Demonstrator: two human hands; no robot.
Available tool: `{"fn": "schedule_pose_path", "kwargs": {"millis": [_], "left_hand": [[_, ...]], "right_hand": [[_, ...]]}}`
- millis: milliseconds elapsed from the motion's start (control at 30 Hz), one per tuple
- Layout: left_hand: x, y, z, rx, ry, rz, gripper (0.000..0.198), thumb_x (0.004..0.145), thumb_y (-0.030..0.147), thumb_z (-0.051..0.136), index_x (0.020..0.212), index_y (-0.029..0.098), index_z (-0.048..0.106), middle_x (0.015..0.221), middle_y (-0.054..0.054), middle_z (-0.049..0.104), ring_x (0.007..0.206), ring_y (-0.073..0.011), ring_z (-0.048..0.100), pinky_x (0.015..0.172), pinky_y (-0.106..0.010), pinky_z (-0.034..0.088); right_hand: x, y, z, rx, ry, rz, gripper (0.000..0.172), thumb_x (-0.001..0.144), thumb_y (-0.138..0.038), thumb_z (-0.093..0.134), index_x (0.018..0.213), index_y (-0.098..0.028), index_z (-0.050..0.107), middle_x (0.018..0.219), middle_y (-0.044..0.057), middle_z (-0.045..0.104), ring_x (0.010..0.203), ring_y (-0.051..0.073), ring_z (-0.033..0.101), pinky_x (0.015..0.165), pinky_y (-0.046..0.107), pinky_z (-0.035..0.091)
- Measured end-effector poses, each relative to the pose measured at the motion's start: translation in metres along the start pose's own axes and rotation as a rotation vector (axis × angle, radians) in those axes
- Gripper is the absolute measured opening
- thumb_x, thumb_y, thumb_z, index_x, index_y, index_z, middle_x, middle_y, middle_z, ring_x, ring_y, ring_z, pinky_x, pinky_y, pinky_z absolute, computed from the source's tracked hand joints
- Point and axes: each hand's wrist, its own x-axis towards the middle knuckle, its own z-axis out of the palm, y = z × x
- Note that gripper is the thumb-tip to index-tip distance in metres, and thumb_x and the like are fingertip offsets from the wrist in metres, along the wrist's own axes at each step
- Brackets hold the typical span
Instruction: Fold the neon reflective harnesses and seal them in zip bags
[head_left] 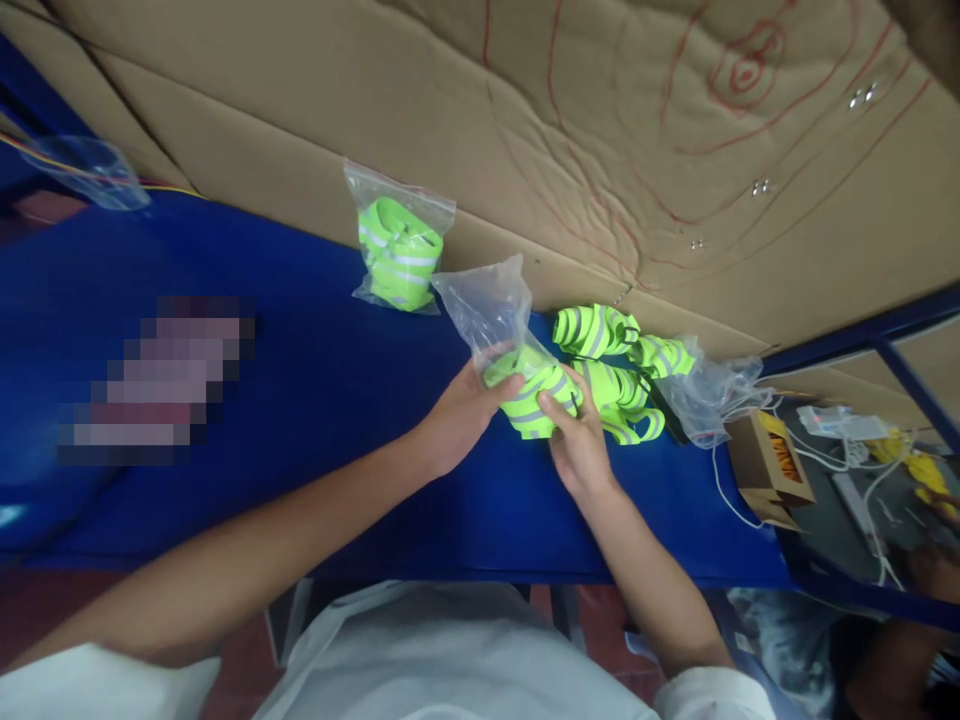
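My left hand grips the mouth of a clear plastic bag that stands up from the blue table. My right hand is closed on a bundle of neon-green reflective bands, which sits partly inside the bag's opening. The two hands are close together, on either side of the bundle. Just right of my hands lies a loose pile of the same green bands.
A sealed bag of green bands leans against the cardboard wall at the back. Empty clear bags lie to the right. A small cardboard box, white cables and yellow items sit at far right. Another clear bag is at far left.
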Motion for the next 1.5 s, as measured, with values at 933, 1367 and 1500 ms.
{"fn": "schedule_pose_path", "kwargs": {"millis": [933, 1367, 1500], "left_hand": [[-0.002, 0.004, 0.001, 0.160, 0.150, 0.126, 0.059, 0.069, 0.035, 0.098, 0.119, 0.014, 0.073, 0.122, -0.012, 0.078, 0.113, -0.0290, 0.074, 0.102, -0.040, 0.059], [-0.015, -0.024, 0.015, 0.135, -0.016, -0.009, 0.056, 0.070, 0.037, 0.097, 0.118, 0.017, 0.075, 0.123, -0.012, 0.078, 0.118, -0.0310, 0.073, 0.102, -0.042, 0.059], [-0.014, -0.021, 0.007, 0.095, -0.022, -0.115, 0.049, 0.076, 0.042, 0.093, 0.113, 0.014, 0.078, 0.118, -0.014, 0.079, 0.113, -0.0297, 0.075, 0.100, -0.041, 0.059]], "right_hand": [[-0.012, 0.006, 0.003, 0.032, -0.180, 0.164, 0.028, 0.082, -0.038, 0.082, 0.105, -0.028, 0.069, 0.098, -0.001, 0.073, 0.103, 0.020, 0.072, 0.109, 0.042, 0.056], [-0.015, -0.004, -0.008, 0.117, -0.277, 0.164, 0.032, 0.086, -0.057, 0.064, 0.098, -0.030, 0.076, 0.114, 0.005, 0.077, 0.127, 0.026, 0.065, 0.110, 0.049, 0.055], [-0.010, 0.001, -0.012, -0.063, -0.404, 0.173, 0.049, 0.093, -0.069, 0.058, 0.113, -0.029, 0.078, 0.120, 0.007, 0.077, 0.126, 0.029, 0.067, 0.105, 0.050, 0.058]]}}
